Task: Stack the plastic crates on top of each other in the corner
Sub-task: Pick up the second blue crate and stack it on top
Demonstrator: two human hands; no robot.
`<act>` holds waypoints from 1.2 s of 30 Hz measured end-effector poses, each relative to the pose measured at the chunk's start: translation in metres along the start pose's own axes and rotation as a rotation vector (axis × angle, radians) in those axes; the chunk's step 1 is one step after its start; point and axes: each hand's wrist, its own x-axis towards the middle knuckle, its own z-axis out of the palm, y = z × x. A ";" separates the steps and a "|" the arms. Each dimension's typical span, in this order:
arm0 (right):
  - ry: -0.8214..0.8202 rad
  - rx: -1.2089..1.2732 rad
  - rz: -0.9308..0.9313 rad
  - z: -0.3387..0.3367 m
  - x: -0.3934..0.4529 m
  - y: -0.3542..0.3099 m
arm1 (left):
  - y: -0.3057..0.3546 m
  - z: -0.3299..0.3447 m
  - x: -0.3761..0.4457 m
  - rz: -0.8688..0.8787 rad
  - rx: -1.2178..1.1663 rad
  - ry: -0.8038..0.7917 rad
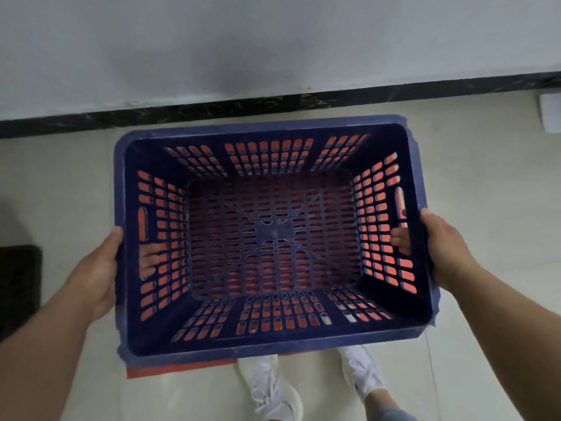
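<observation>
Fingers: I see both sets hooked through the side handle slots of the blue crate (273,238), thumbs pressed over its rim; left hand (100,268), right hand (446,250).
Crate: blue one sits inside or just over a red crate (179,366), floor (60,177) edge by the wall (273,41).
Seating: I cannot tell if it is fully down.
Risk: I judge a skewed drop could jam the corners or trap my fingertips (400,241) between the walls.
</observation>
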 end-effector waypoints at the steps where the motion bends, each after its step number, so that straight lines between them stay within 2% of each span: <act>1: -0.012 0.015 0.003 0.000 0.000 0.001 | -0.004 -0.001 0.004 0.007 -0.024 0.008; 8: 0.058 -0.045 -0.091 0.002 0.002 0.000 | -0.007 0.003 0.013 0.064 -0.055 0.208; 15: 0.040 -0.107 -0.119 -0.001 -0.021 -0.045 | 0.008 -0.011 -0.028 0.041 -0.153 0.276; 21: -0.031 -0.170 -0.150 -0.006 -0.071 -0.114 | 0.037 -0.032 -0.103 0.042 -0.257 0.344; 27: -0.128 -0.231 -0.261 -0.018 -0.136 -0.186 | 0.074 -0.061 -0.197 0.068 -0.386 0.378; 36: -0.374 -0.333 -0.452 -0.020 -0.267 -0.311 | 0.112 -0.125 -0.373 0.132 -0.613 0.450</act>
